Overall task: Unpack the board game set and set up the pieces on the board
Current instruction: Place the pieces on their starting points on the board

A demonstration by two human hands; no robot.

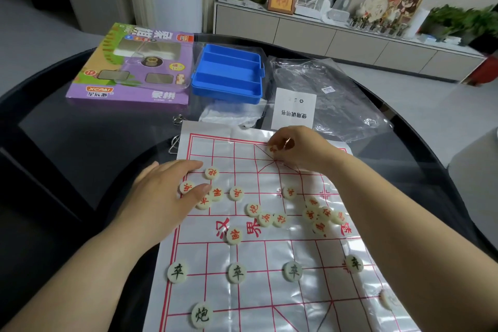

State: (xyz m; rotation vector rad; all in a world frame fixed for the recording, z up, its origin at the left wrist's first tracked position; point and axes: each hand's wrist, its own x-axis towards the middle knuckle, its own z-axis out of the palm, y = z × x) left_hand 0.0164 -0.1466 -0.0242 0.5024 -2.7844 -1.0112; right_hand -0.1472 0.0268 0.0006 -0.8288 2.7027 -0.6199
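Observation:
A white plastic board sheet [250, 288] with red grid lines lies on the dark round table. Several cream discs with red characters [237, 193] lie scattered across its far half. Discs with dark characters [237, 273] stand in a row on the near half. My right hand [299, 151] is at the far edge of the grid, its fingertips pinched on one red-lettered piece [272, 149]. My left hand [167, 191] lies flat with fingers spread over the left cluster of red pieces, touching them without gripping any.
Beyond the board are the purple game box [129, 67], an empty blue plastic tray [229, 73], a white instruction leaflet [293, 108] and crumpled clear plastic bags [336, 97]. A low cabinet with plants and frames [323, 32] runs along the far wall.

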